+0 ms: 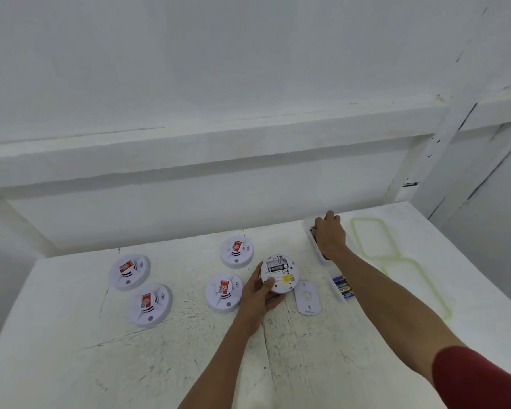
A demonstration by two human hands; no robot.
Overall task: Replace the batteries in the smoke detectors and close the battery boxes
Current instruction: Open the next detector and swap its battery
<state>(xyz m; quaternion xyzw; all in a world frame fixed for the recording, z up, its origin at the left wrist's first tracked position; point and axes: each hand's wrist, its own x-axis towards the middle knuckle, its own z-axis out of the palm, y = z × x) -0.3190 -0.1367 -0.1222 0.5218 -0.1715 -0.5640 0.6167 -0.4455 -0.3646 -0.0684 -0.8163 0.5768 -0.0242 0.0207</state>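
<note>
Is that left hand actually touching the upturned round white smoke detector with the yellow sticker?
Touching. The head view shows the left hand gripping the upturned round white smoke detector, thumb across its back, fingers under its rim.

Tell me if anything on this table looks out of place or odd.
One detector differs: it lies back-up in the left hand, battery box open, a cover plate loose beside it. The other four sit face up. Nothing looks damaged.

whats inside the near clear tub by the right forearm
Dark batteries with yellow labels lie in the clear tub. The right forearm covers the rest of it.
</note>
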